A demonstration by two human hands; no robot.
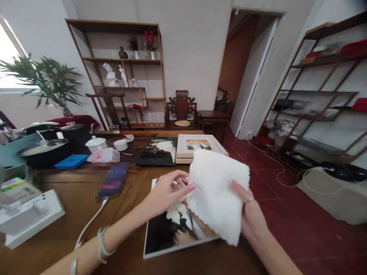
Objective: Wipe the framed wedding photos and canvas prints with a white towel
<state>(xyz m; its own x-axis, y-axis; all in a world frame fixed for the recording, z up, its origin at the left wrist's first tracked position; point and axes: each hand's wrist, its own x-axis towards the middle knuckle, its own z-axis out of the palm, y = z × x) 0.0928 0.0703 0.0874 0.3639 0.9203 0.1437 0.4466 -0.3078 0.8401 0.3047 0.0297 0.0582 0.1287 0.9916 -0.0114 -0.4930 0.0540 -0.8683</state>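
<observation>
A white cloth [217,191] with a wavy edge hangs spread out between my hands. My right hand [252,214] grips its right side, the thumb lying on the front and the fingers hidden behind. At the left edge, my left hand [169,191] pinches the cloth between thumb and forefinger, its other fingers curled. Beneath the hands a picture panel [160,233] with a pale border lies flat on the wooden table [126,217]. The cloth and my left hand cover much of the panel.
Farther back lie a dark picture panel [156,151] and a framed photo [182,147]. At left are a phone [113,181] on a white cable, a blue box [71,161], a lidded white pot [96,144], a black pan [46,152] and a white power strip [34,217].
</observation>
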